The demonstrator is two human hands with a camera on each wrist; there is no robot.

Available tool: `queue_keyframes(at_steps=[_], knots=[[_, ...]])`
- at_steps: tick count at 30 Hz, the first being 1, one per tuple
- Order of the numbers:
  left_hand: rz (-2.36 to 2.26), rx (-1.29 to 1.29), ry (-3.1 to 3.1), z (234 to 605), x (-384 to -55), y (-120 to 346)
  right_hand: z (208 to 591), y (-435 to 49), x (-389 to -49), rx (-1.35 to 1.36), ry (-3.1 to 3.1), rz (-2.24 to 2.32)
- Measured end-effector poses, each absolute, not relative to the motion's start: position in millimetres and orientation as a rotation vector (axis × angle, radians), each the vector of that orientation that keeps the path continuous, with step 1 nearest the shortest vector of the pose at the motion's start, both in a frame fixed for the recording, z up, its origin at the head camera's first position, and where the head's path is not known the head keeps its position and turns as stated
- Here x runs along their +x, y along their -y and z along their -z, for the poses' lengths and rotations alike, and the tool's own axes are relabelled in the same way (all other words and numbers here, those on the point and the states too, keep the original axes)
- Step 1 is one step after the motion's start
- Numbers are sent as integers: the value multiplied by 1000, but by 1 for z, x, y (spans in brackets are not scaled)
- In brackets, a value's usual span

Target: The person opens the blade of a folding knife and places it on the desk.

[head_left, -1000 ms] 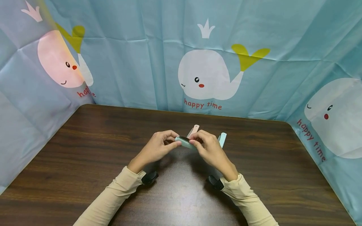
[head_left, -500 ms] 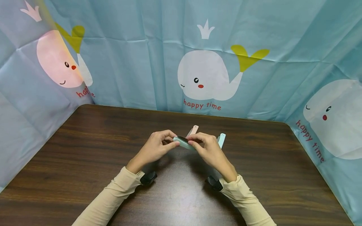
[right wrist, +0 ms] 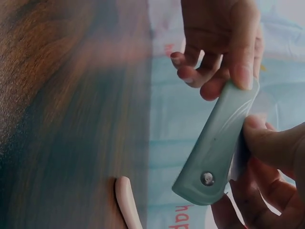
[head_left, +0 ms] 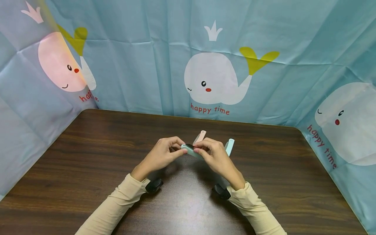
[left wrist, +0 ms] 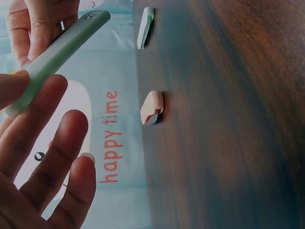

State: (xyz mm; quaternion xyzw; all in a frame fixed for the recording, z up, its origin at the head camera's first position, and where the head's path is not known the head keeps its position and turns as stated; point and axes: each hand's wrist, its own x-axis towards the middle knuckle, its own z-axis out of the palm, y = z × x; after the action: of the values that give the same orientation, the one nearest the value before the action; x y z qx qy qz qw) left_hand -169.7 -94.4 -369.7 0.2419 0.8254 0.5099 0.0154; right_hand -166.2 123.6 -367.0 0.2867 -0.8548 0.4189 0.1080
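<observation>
Head view: right hand [head_left: 216, 156] covers one end of the green knife [head_left: 189, 150] and parts of the pink knife [head_left: 201, 135] and blue knife [head_left: 230, 146]. Right wrist view: bottom edge crops the pink knife. Left wrist view: left hand [head_left: 162, 154] cropped at left edge.

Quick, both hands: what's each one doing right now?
Left hand: closed, pinching one end of the slim, pale green, plastic-looking folding knife.
Right hand: closed, pinching that knife's shiny metal blade.
</observation>
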Motion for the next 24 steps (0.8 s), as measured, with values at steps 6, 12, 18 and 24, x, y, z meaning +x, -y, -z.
queue_keyframes(at_steps=[6,12,18,24], knots=[[-1561,759,-2565,368,-169,95,366,-123,-165,833,2487,-1203],[-1552,772,-2564,369,-171,97,366,-124,-165,807,2459,-1203],[-1550,750,-2565,371,-173,98,366,-126,-167,748,2414,-1254],[-1531,737,-2581,371,-173,103,366,-127,-169,679,2415,-1365]])
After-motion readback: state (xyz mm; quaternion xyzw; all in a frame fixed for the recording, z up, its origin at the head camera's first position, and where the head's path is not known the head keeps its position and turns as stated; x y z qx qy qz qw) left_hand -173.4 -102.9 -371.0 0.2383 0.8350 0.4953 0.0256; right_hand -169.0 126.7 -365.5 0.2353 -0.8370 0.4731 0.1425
